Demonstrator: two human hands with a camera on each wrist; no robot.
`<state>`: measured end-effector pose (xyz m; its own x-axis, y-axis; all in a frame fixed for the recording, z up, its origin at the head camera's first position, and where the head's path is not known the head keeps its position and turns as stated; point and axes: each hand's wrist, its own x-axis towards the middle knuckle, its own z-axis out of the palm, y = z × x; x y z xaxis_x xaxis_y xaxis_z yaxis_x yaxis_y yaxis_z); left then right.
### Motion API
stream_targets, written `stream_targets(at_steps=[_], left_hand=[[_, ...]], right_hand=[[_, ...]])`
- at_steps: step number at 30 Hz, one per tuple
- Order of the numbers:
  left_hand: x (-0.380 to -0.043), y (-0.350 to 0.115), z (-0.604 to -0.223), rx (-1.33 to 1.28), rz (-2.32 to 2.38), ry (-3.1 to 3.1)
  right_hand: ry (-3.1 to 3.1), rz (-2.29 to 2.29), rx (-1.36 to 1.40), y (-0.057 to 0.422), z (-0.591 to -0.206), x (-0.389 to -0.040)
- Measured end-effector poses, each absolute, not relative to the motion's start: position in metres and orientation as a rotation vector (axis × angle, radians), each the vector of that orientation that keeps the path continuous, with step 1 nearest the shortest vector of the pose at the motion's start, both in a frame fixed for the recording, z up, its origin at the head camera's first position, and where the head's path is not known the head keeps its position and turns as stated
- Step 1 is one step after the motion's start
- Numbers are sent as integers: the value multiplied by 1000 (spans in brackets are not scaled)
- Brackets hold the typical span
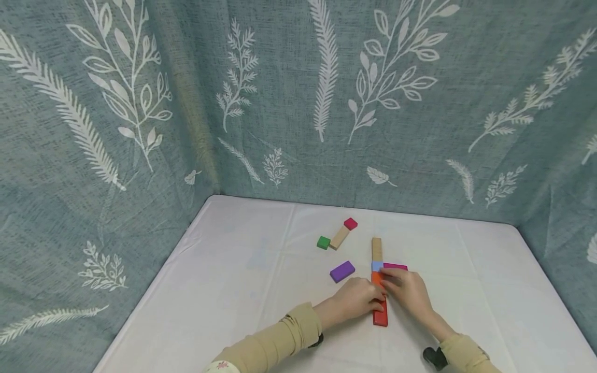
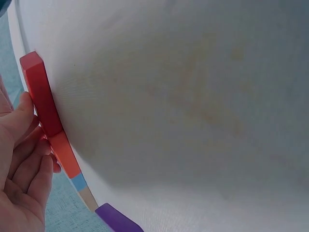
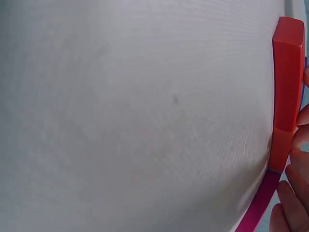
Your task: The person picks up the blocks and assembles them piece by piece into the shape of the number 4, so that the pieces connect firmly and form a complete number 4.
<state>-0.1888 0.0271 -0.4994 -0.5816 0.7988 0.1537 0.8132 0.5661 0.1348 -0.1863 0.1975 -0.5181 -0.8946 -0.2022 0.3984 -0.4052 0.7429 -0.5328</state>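
A straight row of blocks stands on the table: a red block (image 1: pixel 380 317) at the near end, then an orange block (image 1: pixel 377 278), a light blue block (image 1: pixel 377 266) and a plain wooden block (image 1: pixel 377 249). From the left, my left hand (image 1: pixel 355 299) holds the red block near its joint with the orange one, thumb and fingers bent over it. My right hand (image 1: pixel 411 291) touches the row's right side by the orange and blue blocks with extended fingers. Just beyond those fingers, a magenta block (image 1: pixel 396 267) juts right from the row.
Left of the row lies a purple block (image 1: pixel 342 271). Farther back are a green block (image 1: pixel 323 242), a wooden block (image 1: pixel 340 238) and a small red block (image 1: pixel 351 224). White cloth covers the table (image 1: pixel 247 269), with a patterned curtain (image 1: pixel 298 171) behind.
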Motion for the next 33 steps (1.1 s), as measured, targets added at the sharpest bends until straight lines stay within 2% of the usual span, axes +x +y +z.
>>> stream_targets(at_steps=[16, 33], left_hand=[[-181, 24, -497, -1353, -275, -2600], [-206, -17, -471, -919, -809, -2720]], right_hand=[[-2618, 885, 445, 196, -524, -186], [-2669, 917, 427, 196, -521, -185]])
